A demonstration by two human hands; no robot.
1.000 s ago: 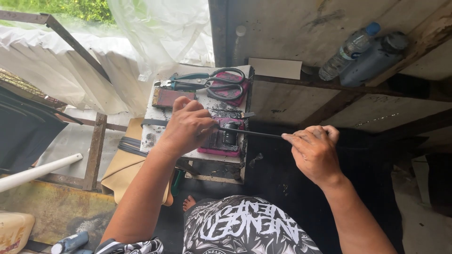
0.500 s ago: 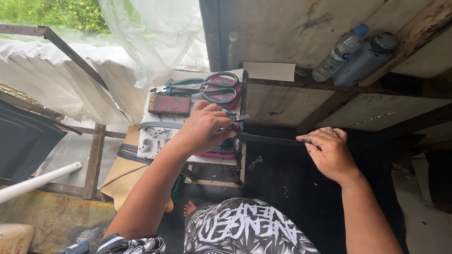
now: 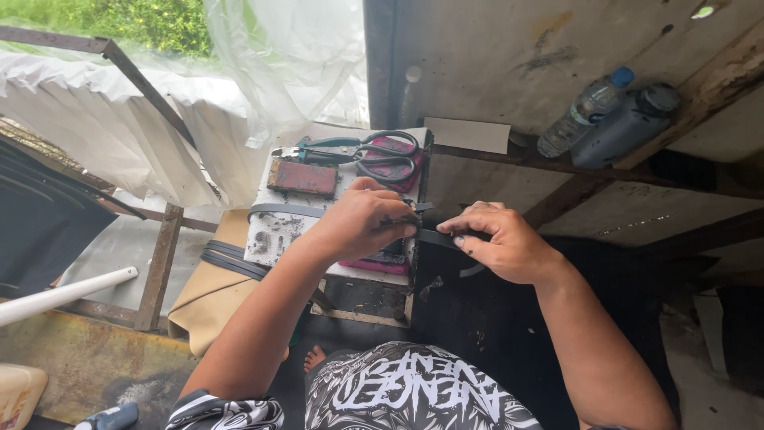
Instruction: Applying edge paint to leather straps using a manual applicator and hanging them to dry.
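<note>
Both hands clench a black strip (image 3: 434, 236) taut at the front edge of the small worktop (image 3: 274, 231), left hand (image 3: 362, 219) pinning it there, right hand (image 3: 497, 243) pulling it sideways, scissors (image 3: 374, 151) lying behind

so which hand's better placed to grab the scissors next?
Probably the left hand: it rests on the white block just below the scissors. The right hand is off the block's edge, pinching the black strip.
</note>
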